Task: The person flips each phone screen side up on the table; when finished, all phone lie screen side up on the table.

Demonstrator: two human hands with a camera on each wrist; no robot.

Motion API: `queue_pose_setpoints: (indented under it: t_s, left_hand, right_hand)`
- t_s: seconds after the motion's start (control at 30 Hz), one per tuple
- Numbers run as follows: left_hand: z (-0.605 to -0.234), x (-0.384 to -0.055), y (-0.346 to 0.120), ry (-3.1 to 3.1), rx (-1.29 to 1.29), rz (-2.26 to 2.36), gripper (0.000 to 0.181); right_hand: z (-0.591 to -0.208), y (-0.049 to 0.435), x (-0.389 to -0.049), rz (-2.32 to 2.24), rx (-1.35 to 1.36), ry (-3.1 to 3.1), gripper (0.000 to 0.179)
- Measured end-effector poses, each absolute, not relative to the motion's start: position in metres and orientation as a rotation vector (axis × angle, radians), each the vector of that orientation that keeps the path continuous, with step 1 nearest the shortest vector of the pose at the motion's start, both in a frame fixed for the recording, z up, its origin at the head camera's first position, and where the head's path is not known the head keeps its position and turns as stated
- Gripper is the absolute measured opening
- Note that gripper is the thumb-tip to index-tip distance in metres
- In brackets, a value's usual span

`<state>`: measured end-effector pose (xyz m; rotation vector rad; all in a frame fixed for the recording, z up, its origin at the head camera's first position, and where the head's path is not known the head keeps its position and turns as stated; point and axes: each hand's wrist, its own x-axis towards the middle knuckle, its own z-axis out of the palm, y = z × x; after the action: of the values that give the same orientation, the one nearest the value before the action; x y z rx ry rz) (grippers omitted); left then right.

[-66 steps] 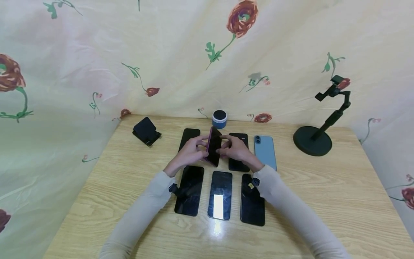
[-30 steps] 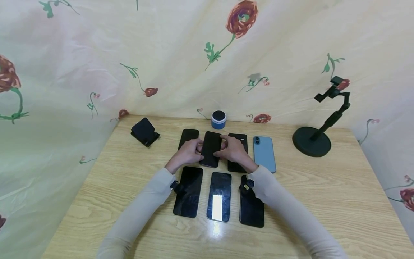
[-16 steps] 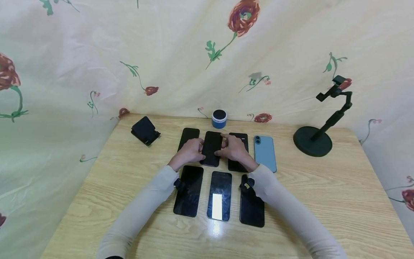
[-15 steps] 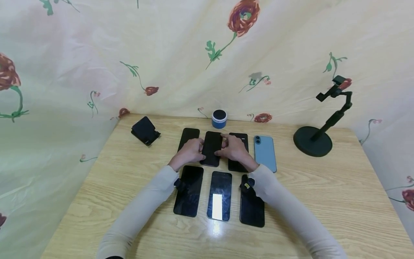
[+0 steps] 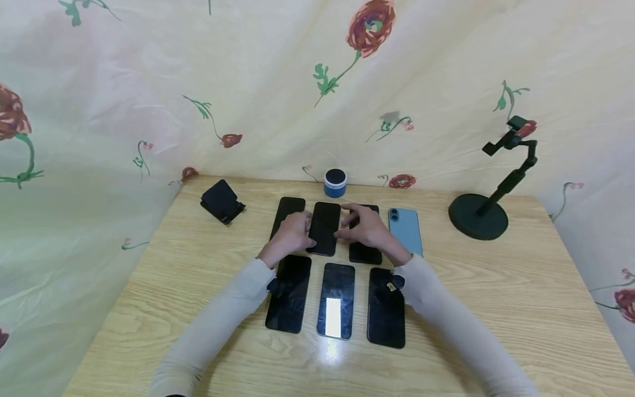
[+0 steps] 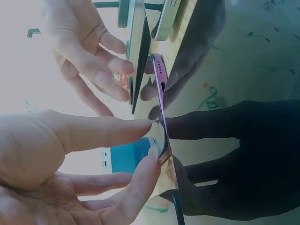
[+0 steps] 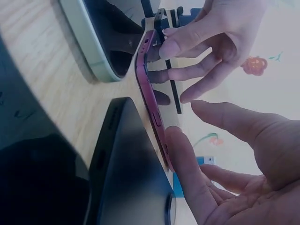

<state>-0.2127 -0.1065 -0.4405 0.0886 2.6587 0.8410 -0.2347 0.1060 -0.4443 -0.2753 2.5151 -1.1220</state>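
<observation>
A smartphone [image 5: 324, 229] with a black screen and a purple-pink edge lies face up in the back row of phones. Along its left side rests my left hand [image 5: 291, 234], fingertips and thumb right at the edge and spread apart. On the opposite side, my right hand [image 5: 369, 227] has its thumb and fingers spread, hovering over the black phone [image 5: 366, 252] to the right. From the right wrist, the purple side [image 7: 149, 93] of the phone shows low on the table, one right fingertip close to it. Beneath my left hand lies another black phone [image 5: 289, 207], partly hidden.
In front lie three phones: a black one [image 5: 289, 300], one reflecting light [image 5: 339, 281] and another black one [image 5: 386, 314]. A light blue phone [image 5: 407, 231] is at right. Behind stand a blue speaker [image 5: 335, 184], a folded black stand [image 5: 222, 202] and a black-based stand [image 5: 478, 218].
The phone, tilted up between both hands at first, was lowered flat into the back row. My right hand has since moved slightly right and loosened from its edge.
</observation>
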Motion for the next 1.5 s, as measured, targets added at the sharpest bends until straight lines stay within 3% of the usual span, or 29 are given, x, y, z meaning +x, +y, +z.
queue_pose_setpoints:
  t_s: [0.43,0.8,1.5]
  left_hand:
    - [-0.435,-0.203,-0.091,2.674,0.259,0.962,0.076]
    - [-0.438,-0.204,-0.071,2.594,0.582,1.090,0.076]
    - [-0.434,-0.190,-0.017,2.670,0.308,0.812,0.081]
  right_hand:
    - [-0.433,0.131,-0.221,-1.280,-0.339,2.503,0.078]
    - [-0.432,0.153,-0.213,-1.280,-0.337,2.544,0.074]
    - [-0.441,0.185,-0.219,-1.283,-0.312,2.566,0.054]
